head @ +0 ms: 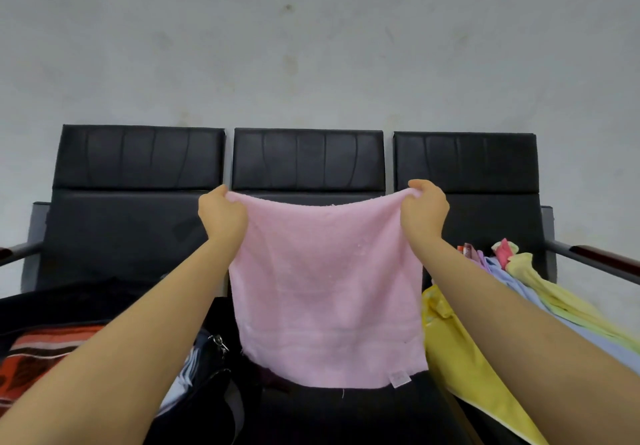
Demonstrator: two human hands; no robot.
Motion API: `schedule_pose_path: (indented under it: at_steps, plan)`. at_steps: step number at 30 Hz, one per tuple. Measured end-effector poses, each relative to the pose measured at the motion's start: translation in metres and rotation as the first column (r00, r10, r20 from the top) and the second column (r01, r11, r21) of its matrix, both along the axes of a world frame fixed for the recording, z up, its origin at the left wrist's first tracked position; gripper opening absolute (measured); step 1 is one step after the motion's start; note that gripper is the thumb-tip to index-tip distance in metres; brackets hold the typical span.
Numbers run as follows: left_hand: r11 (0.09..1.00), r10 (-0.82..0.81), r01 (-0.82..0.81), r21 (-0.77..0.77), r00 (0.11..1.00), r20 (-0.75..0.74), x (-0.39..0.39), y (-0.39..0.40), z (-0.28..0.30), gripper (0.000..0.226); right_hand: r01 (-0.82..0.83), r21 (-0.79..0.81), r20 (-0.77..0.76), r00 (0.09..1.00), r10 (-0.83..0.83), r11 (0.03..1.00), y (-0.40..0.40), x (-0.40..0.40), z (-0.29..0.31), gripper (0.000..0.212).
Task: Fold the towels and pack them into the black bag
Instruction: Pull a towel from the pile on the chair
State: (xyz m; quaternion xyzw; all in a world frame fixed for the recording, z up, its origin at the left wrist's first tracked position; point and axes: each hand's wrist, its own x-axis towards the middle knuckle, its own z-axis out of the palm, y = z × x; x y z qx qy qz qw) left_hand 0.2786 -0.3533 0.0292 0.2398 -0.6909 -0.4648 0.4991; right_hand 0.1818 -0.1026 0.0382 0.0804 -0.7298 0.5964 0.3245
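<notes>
Black seats are lining a stained wall. Both hands are holding a pink towel up by its 2 top corners, left hand and right hand each pinching cloth between curled fingers, so it is hanging flat below them, probably ready for a fold. Beneath the left hand the bag is gaping open; right of the right hand, more towels are waiting.
</notes>
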Motion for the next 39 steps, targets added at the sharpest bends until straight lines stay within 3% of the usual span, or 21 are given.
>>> schedule_pose_path:
  at_steps: [7, 10, 13, 16, 19, 26, 32, 39]
  plan:
    - [0.961, 0.047, 0.040, -0.273, 0.951, 0.306, 0.005, -0.004, 0.019, 0.041, 0.189, 0.361, -0.081, 0.982, -0.171, 0.913, 0.009, 0.002, 0.000, 0.037]
    - [0.937, 0.064, 0.044, -0.345, 0.953, 0.295, 0.001, -0.007, 0.018, 0.041, 0.256, 0.506, -0.117, 0.967, -0.228, 0.824, 0.011, 0.002, -0.001, 0.023]
    - [0.928, 0.121, -0.004, -0.374, 0.950, 0.288, -0.001, -0.006, 0.013, 0.042, 0.325, 0.680, -0.180, 0.943, -0.280, 0.657, 0.015, 0.001, -0.006, 0.015]
    - [0.931, 0.149, -0.038, -0.364, 0.948, 0.281, -0.002, -0.008, 0.002, 0.036, 0.421, 0.739, -0.285, 0.903, -0.322, 0.526, 0.016, -0.002, -0.016, 0.014]
    - [0.939, 0.118, -0.017, -0.343, 0.954, 0.276, -0.004, -0.014, -0.010, 0.029, 0.480, 0.748, -0.343, 0.871, -0.352, 0.458, 0.013, -0.004, -0.024, 0.013]
    - [0.892, 0.165, 0.016, -0.452, 0.919, 0.358, 0.001, -0.021, -0.012, 0.034, 0.401, 0.761, -0.302, 0.915, -0.269, 0.510, 0.007, -0.006, -0.023, 0.025]
    - [0.826, 0.294, -0.017, -0.563, 0.866, 0.405, -0.001, -0.017, -0.015, 0.025, 0.359, 0.841, -0.258, 0.924, -0.282, 0.405, 0.013, -0.003, -0.023, 0.019]
    - [0.750, 0.411, -0.066, -0.659, 0.826, 0.385, 0.002, -0.012, -0.016, 0.016, 0.340, 0.809, -0.237, 0.935, -0.264, 0.479, 0.018, -0.001, -0.024, 0.017]
